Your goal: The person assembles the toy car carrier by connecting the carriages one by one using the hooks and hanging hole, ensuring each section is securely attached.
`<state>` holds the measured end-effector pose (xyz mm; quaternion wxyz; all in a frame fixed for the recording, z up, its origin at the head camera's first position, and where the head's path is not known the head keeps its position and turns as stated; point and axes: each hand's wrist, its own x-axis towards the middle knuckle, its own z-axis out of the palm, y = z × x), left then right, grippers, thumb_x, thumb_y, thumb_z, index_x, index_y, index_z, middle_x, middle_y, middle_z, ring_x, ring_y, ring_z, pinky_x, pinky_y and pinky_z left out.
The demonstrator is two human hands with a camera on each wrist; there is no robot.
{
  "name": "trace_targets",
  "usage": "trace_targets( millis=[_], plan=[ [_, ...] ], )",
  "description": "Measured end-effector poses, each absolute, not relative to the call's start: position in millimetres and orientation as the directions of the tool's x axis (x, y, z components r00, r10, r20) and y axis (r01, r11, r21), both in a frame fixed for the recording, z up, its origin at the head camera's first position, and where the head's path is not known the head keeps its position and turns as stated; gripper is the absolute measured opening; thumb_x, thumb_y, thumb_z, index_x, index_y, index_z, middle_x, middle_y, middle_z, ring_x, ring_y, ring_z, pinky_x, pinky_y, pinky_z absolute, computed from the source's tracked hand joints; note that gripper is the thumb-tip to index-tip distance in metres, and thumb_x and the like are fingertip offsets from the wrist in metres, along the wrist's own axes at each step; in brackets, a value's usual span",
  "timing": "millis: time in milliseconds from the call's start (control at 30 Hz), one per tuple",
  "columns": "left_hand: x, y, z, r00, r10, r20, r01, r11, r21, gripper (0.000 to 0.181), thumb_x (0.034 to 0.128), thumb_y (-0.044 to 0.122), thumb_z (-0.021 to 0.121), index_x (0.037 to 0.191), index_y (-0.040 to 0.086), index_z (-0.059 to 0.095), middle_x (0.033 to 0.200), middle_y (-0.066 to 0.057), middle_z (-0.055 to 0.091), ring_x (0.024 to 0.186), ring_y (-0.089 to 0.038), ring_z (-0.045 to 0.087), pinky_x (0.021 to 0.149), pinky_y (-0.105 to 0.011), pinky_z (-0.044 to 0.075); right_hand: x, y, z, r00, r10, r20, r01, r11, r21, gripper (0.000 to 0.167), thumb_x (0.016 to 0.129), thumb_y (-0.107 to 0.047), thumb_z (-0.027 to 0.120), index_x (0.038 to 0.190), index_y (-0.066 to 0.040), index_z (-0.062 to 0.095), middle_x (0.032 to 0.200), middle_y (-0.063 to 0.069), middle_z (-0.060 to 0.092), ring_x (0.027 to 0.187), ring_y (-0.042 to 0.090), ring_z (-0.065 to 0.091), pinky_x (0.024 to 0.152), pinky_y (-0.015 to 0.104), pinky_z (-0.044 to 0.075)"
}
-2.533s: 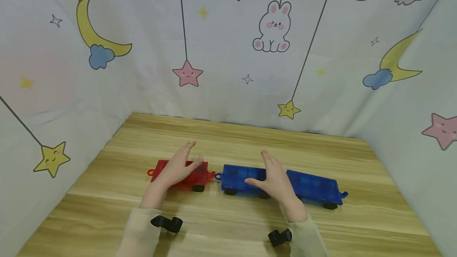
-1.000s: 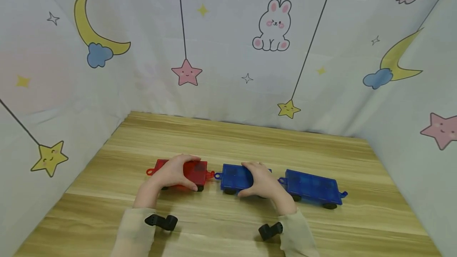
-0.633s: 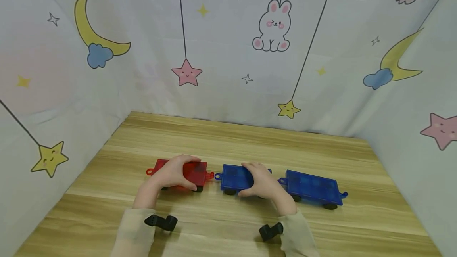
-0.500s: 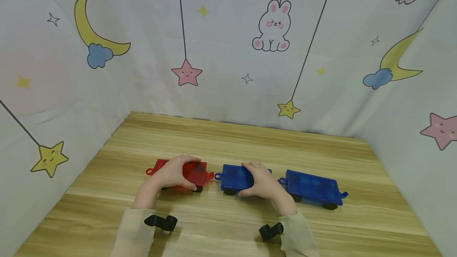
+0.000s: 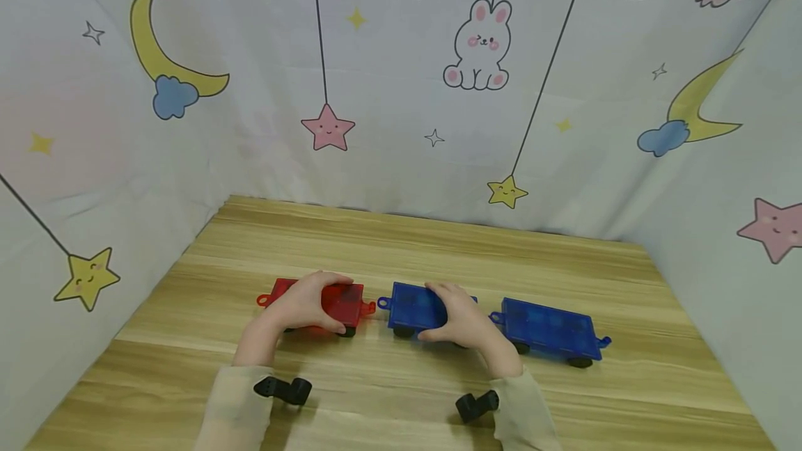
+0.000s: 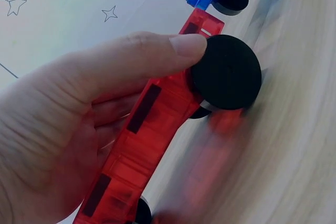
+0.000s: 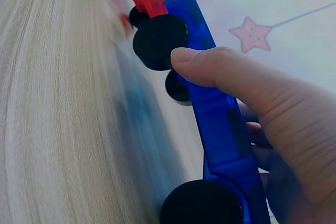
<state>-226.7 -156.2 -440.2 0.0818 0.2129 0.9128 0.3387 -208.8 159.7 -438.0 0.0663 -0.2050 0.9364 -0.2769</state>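
Observation:
The left hand [image 5: 303, 303] grips the red wheeled car [image 5: 343, 303] across its width; in the left wrist view its thumb presses the red side [image 6: 142, 129] by a black wheel [image 6: 227, 72]. With fingers over the far edge and thumb at the near edge, the right hand [image 5: 462, 319] holds the middle blue car [image 5: 413, 305]. That blue car's left end is tipped up a little, its ring beside the red hook [image 5: 368, 307]; whether they touch I cannot tell. In the right wrist view the thumb rests on the blue side [image 7: 220, 124] near a wheel [image 7: 160, 42].
A second blue car [image 5: 550, 329] stands to the right, its ring close to the held blue car, the joint partly hidden by the right hand. The wooden table [image 5: 376, 395] meets a printed cloth [image 5: 401, 89] behind and at both sides.
Both hands came down onto the cars from above. Since half a second ago, the middle blue car's left end has risen slightly with the right hand; the left hand and red car look still.

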Motion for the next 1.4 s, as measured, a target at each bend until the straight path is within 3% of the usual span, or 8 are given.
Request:
trace_targets(
  millis=[1400],
  plan=[
    [-226.0, -152.8, -440.5, -0.882, 0.471, 0.01, 0.36, 0.662, 0.657, 0.083, 0.0651, 0.031, 0.091, 0.137, 0.007, 0.056, 0.132, -0.011, 0.059, 0.117, -0.028, 0.053, 0.089, -0.045, 0.053, -207.9, 152.9, -440.7, -0.89, -0.455, -0.011, -0.378, 0.752, -0.541, 0.094, 0.076, -0.038, 0.084, 0.15, -0.005, 0.038, 0.151, 0.02, 0.04, 0.14, 0.043, 0.034, 0.11, 0.061, 0.034]
  ],
)
